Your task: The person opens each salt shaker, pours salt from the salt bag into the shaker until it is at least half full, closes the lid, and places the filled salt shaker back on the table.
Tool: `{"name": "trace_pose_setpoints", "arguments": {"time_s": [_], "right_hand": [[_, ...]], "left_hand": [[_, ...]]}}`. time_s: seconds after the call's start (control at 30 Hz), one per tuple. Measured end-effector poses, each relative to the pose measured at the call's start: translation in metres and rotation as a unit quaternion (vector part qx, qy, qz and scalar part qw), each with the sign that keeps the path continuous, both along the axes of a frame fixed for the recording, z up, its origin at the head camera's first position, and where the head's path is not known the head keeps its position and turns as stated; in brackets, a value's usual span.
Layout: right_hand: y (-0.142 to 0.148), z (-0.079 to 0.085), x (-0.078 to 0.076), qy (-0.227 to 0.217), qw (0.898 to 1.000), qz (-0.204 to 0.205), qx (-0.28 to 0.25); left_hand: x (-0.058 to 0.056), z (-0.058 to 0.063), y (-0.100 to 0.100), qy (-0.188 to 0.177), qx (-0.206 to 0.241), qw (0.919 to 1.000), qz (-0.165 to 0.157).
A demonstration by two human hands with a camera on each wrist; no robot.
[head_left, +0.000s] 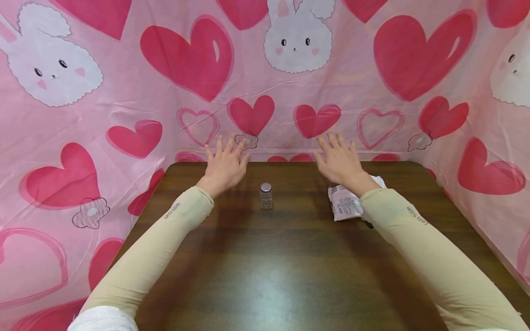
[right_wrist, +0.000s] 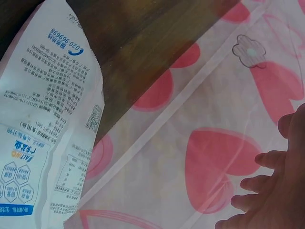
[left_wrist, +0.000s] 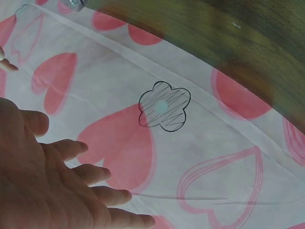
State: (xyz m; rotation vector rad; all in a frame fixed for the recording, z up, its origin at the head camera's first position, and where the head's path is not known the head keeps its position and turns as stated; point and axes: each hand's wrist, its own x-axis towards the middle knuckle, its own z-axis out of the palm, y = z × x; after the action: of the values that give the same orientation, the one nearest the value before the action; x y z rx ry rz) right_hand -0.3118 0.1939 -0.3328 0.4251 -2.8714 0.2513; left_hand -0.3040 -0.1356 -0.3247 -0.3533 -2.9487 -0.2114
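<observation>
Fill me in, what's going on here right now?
A person's left hand and right hand are stretched out toward the far edge of a dark brown wooden table, fingers spread, and neither holds anything. A small, clear jar with a silver-coloured cap stands upright on the table, between the two arms. A white packet with blue printing lies to its right, partly hidden behind the cream fabric right sleeve in the head view.

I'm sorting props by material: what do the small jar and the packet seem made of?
The small jar: clear glass or plastic; the table shows through. Its cap: greyish, shiny, perhaps metal. The packet: smooth, probably plastic film, possibly coated paper; it's creased and serrated-edged.
</observation>
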Motion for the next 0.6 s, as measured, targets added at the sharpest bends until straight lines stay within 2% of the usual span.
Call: {"name": "trace_pose_setpoints", "arguments": {"time_s": [0.4, 0.6], "right_hand": [[-0.011, -0.005, 0.002, -0.014, 1.0, 0.012, 0.005], [-0.018, -0.007, 0.002, -0.007, 1.0, 0.017, 0.005]], "left_hand": [[0.004, -0.008, -0.004, -0.009, -0.003, 0.9999, 0.007], [0.007, -0.01, -0.006, -0.011, -0.006, 0.9999, 0.009]]}}
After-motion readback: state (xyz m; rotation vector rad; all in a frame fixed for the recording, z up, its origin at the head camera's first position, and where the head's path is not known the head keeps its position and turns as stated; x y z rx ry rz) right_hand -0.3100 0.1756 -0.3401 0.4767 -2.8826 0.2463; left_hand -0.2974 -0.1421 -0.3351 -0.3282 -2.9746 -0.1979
